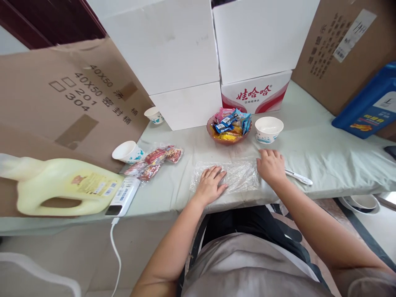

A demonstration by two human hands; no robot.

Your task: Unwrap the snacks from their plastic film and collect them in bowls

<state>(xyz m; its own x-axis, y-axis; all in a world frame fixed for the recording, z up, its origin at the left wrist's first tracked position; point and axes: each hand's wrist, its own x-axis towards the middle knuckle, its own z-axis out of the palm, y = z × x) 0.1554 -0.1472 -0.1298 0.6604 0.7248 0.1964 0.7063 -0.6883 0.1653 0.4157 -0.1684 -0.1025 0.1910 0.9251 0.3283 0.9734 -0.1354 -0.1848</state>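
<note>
A crinkled clear plastic sheet or bag (243, 176) lies flat along the table's front edge. My left hand (211, 184) rests palm down on its left part, with the fingers spread. At the right end is my right hand (271, 166), its fingers curled down on the plastic's edge; the fingertips are partly hidden. A slim white tool (298, 177) sticks out from behind my right wrist, its kind unclear. Just behind the hands stand a reddish bowl (227, 140) of wrapped snacks (230, 121) and a white paper bowl (269, 131).
On the left are packaged snacks (156, 160), a tipped paper cup (128, 152), another cup (154, 115), a white power bank (123, 197) with a cable and a yellow jug (68, 187). White boxes (185, 105) line the back. A blue jug (368, 107) stands right.
</note>
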